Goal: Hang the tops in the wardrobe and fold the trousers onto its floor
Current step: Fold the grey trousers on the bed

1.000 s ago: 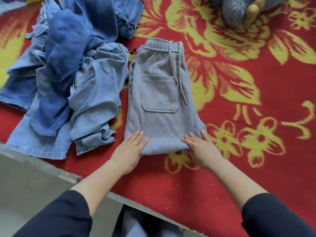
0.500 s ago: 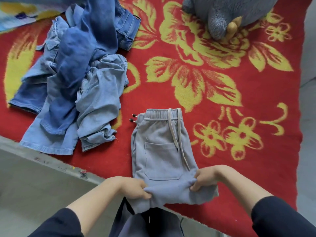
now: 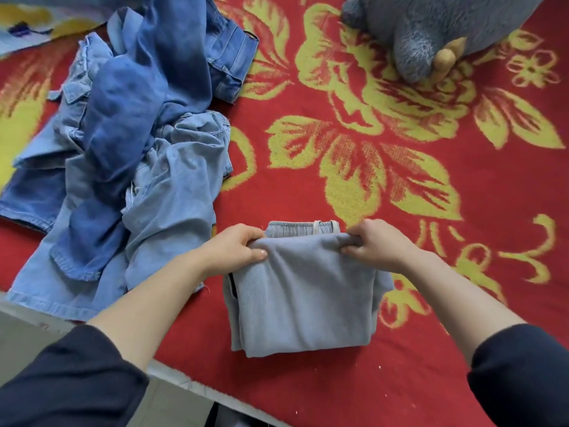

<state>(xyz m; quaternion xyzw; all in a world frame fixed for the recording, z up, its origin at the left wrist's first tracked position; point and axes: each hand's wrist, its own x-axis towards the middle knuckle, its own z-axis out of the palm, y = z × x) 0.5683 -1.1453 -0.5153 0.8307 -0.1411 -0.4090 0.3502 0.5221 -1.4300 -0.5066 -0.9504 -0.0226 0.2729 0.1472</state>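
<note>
Grey sweat trousers (image 3: 303,300) lie folded into a compact block on the red flowered blanket (image 3: 400,186), near its front edge. Their lower part is doubled up over the pocket side, so only the elastic waistband and a bit of drawstring show at the far edge. My left hand (image 3: 238,248) pinches the left corner of the folded-over edge. My right hand (image 3: 377,243) pinches the right corner of the same edge. A heap of blue denim garments (image 3: 123,155) lies crumpled to the left.
A grey plush toy (image 3: 431,29) sits at the top right of the blanket. The blanket's front edge runs diagonally at lower left, with pale floor (image 3: 27,328) below it. A light patterned cloth (image 3: 37,26) shows at top left.
My hands went from resting flat on the trousers' near end to gripping it, then carried it up and over towards the waistband. The pocket and most of the drawstring are now covered.
</note>
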